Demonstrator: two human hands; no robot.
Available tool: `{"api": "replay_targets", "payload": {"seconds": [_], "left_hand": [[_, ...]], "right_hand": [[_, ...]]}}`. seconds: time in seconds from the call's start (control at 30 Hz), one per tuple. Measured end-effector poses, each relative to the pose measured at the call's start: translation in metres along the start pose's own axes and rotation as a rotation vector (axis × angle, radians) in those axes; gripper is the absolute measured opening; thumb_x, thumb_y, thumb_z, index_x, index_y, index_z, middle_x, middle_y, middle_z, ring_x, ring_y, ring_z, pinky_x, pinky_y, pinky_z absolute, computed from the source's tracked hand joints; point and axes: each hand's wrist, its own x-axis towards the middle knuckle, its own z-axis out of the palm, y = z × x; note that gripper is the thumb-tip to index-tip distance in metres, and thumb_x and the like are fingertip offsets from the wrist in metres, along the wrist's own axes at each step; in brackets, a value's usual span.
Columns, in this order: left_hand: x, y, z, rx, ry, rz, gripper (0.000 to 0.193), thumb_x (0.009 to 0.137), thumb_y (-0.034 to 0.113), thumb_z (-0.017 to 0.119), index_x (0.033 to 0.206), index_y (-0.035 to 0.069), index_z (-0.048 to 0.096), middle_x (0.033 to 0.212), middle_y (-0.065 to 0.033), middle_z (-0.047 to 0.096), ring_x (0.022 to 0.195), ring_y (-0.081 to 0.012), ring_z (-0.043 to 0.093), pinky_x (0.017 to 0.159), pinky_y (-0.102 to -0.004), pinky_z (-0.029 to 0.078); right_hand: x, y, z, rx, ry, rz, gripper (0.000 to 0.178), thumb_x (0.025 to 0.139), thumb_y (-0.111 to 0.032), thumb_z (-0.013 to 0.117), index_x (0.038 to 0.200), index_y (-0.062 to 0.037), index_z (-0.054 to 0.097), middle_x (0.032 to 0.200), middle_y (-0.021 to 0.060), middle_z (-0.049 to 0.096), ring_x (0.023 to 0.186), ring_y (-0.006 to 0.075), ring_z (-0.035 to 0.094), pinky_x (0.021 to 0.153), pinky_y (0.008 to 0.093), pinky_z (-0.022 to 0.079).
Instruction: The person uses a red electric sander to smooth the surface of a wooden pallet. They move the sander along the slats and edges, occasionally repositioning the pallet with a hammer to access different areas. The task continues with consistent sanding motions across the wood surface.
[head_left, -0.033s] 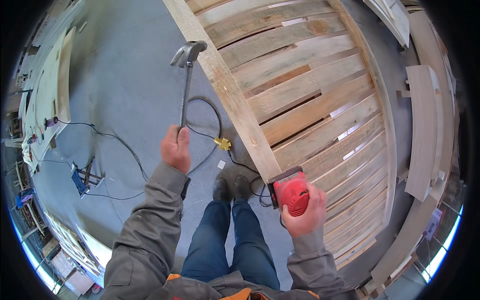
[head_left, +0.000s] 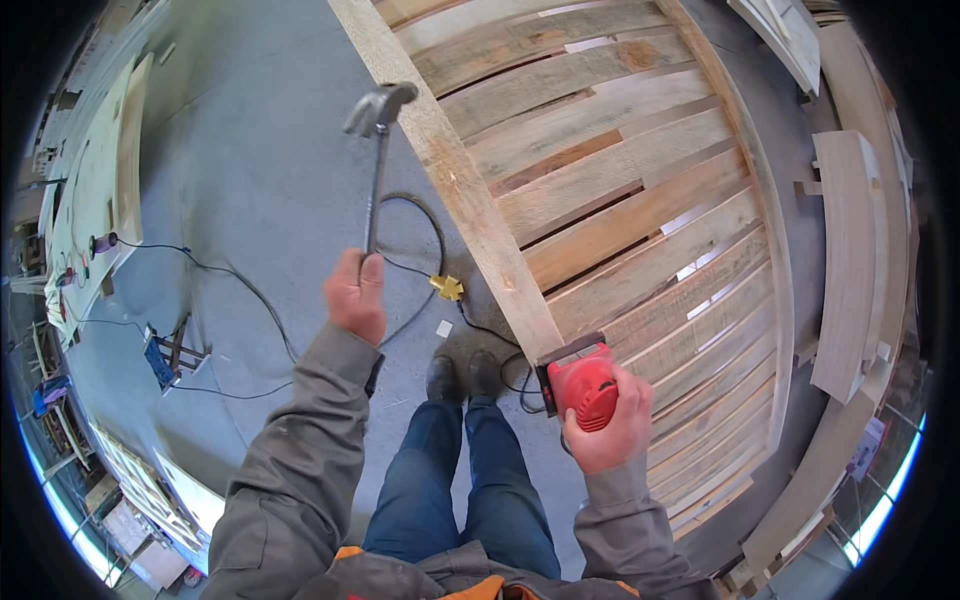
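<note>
My left hand (head_left: 356, 297) is wrapped round the handle of a claw hammer (head_left: 378, 165). The hammer stands head up above the grey floor, its metal head close to the left edge board of a slatted wooden panel (head_left: 455, 185). In my right hand (head_left: 622, 425) is a red electric sander (head_left: 584, 388), gripped by its rounded body. Its flat dark base lies over the near end of that edge board and the slats beside it. The hand hides part of the sander's body.
A yellow multi-way socket (head_left: 447, 288) with black cables lies on the floor near my boots (head_left: 463, 377). Wooden boards (head_left: 850, 270) are stacked at the right. At the left stands a pale sheet-topped table (head_left: 90, 210) with a cable running from it.
My left hand and the hammer have shifted very slightly to the right. The right hand and the sander stay in place.
</note>
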Motion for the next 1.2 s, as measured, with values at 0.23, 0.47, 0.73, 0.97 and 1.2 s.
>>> {"api": "replay_targets", "payload": {"seconds": [0.23, 0.47, 0.73, 0.97, 1.2], "left_hand": [[-0.043, -0.013, 0.005, 0.025, -0.166, -0.176, 0.034, 0.106, 0.034, 0.058, 0.093, 0.002, 0.059, 0.066, -0.0105, 0.048, 0.063, -0.0175, 0.046, 0.059, -0.0378, 0.042], [-0.065, 0.004, -0.022, -0.016, -0.246, -0.188, 0.030, 0.105, 0.030, 0.060, 0.095, 0.002, 0.060, 0.067, -0.0132, 0.055, 0.060, -0.0212, 0.049, 0.058, -0.0399, 0.043], [0.032, 0.093, 0.041, 0.119, -0.325, 0.185, 0.021, 0.095, 0.020, 0.067, 0.096, -0.001, 0.062, 0.080, -0.0211, 0.067, 0.074, -0.0369, 0.067, 0.065, -0.0437, 0.050], [0.110, 0.160, 0.100, 0.262, -0.354, 0.301, 0.024, 0.091, 0.020, 0.068, 0.096, -0.003, 0.065, 0.087, -0.0250, 0.069, 0.084, -0.0411, 0.068, 0.074, -0.0487, 0.051], [0.168, 0.187, 0.175, 0.097, -0.132, 0.187, 0.029, 0.091, 0.023, 0.069, 0.095, -0.005, 0.068, 0.085, -0.0262, 0.070, 0.084, -0.0427, 0.069, 0.077, -0.0504, 0.051]], "right_hand": [[-0.007, 0.006, -0.003, -0.012, -0.009, -0.009, 0.080, 0.065, -0.016, 0.085, 0.137, -0.0116, 0.051, 0.117, 0.0186, 0.056, 0.103, 0.0405, 0.061, 0.082, 0.0500, 0.055], [-0.050, 0.013, -0.007, -0.039, -0.050, 0.030, 0.078, 0.067, -0.014, 0.085, 0.137, -0.0121, 0.051, 0.119, 0.0204, 0.055, 0.105, 0.0417, 0.061, 0.085, 0.0497, 0.056], [0.027, -0.033, 0.013, -0.011, -0.016, 0.036, 0.078, 0.068, -0.015, 0.085, 0.139, -0.0136, 0.053, 0.120, 0.0197, 0.056, 0.108, 0.0405, 0.061, 0.090, 0.0485, 0.054], [-0.005, -0.029, 0.009, 0.025, 0.010, 0.046, 0.076, 0.066, -0.017, 0.085, 0.136, -0.0152, 0.055, 0.118, 0.0181, 0.057, 0.104, 0.0409, 0.063, 0.087, 0.0477, 0.056], [-0.029, -0.005, -0.004, 0.014, 0.027, 0.186, 0.077, 0.062, -0.016, 0.086, 0.133, -0.0147, 0.055, 0.117, 0.0178, 0.057, 0.102, 0.0405, 0.063, 0.085, 0.0484, 0.055]]}}
